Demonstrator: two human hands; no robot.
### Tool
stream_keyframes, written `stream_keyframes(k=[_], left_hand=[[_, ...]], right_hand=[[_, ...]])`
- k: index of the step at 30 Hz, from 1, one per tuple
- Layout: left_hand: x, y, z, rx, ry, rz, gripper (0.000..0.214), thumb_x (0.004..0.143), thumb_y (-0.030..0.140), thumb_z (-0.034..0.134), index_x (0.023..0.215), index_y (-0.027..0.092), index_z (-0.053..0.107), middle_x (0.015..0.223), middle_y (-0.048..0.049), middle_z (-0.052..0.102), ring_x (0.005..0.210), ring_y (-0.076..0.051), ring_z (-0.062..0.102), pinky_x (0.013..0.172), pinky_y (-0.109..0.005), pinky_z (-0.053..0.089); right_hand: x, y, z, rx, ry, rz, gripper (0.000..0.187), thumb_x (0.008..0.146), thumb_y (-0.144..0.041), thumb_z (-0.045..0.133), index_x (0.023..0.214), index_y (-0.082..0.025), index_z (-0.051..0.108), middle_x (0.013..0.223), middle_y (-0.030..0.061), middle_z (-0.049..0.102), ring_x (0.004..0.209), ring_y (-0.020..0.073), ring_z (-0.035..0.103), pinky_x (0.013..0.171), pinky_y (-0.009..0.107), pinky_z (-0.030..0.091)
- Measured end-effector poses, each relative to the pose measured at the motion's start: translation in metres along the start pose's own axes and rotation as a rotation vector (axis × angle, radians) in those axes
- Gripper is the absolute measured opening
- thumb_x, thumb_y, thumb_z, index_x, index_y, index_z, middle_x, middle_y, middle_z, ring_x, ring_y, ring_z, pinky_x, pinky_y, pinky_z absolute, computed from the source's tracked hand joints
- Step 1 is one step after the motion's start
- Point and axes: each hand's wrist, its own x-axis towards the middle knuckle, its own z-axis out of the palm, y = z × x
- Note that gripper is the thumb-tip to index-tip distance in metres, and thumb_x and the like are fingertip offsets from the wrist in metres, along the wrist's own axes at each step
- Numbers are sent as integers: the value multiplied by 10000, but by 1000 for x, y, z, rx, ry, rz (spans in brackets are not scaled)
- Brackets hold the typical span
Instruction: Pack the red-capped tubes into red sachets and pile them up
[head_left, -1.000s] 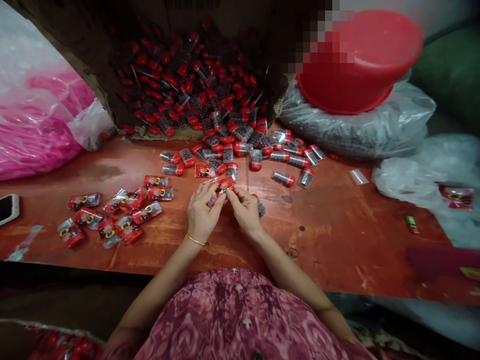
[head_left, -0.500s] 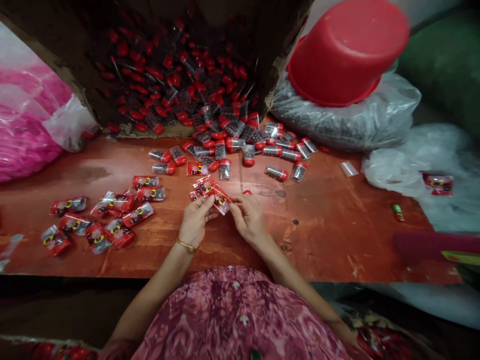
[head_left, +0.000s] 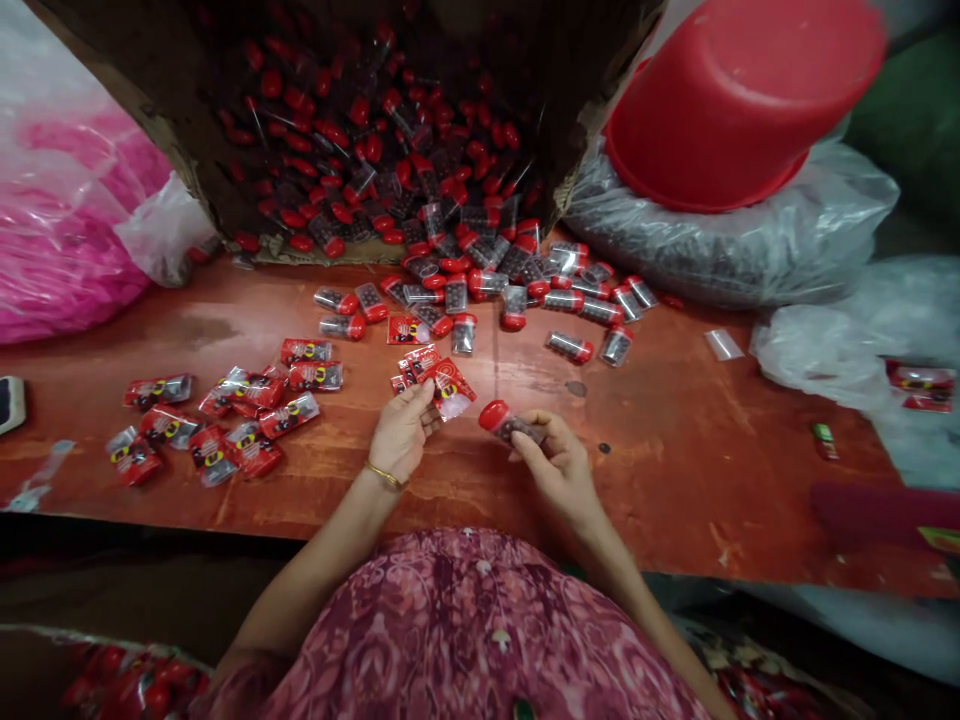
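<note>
**Pinching a red packet [head_left: 450,390] in the left hand [head_left: 401,432], gripping a red-capped container [head_left: 507,418] in the right hand [head_left: 561,460]**

Head view: left thumb and fingers closed on the packet above the middle of a reddish-brown table [head_left: 660,480]; just beyond, flat packets [head_left: 415,360], impossible to tell if held or lying. Right thumb and fingers closed around the container, well in from the near edge, with its cap toward the left edge.

Toward the left edge, scattered filled packets [head_left: 256,450], a phone [head_left: 10,402] and a pink-filled bag [head_left: 67,255]. Toward the far edge, an open cardboard box [head_left: 191,140] heaped with similar containers, with loose containers [head_left: 568,347] spread before its mouth. Toward the far right corner, an upturned red tub [head_left: 735,120] on a clear bag [head_left: 712,255] of dark contents. By the right edge, a whitish plastic bag [head_left: 810,350] and a small green-and-red tube [head_left: 824,441]. Below the near edge, at left, a pile of red items [head_left: 135,680].
</note>
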Motion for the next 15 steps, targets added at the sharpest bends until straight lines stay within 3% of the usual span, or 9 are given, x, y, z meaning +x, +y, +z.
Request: stream_keyframes(k=[5,15], left_hand=[[-1,-3,4,12,20,37,318,525,319,807,672,153,579,611,33,649,525,-76,587,543,-191,456],[-6,-3,6,89,-7,88,411,466,438,807,672,152,596,636,22,651,547,-80,583,553,-195,464]], right_hand=[[-9,-18,8,69,-92,10,158,771,-333,585,856,-201,568,662,-28,557,512,86,466,484,212,404],[-10,-20,12,59,-57,-9,140,773,-318,587,846,-199,577,697,-18,584,525,87,465,494,214,399]])
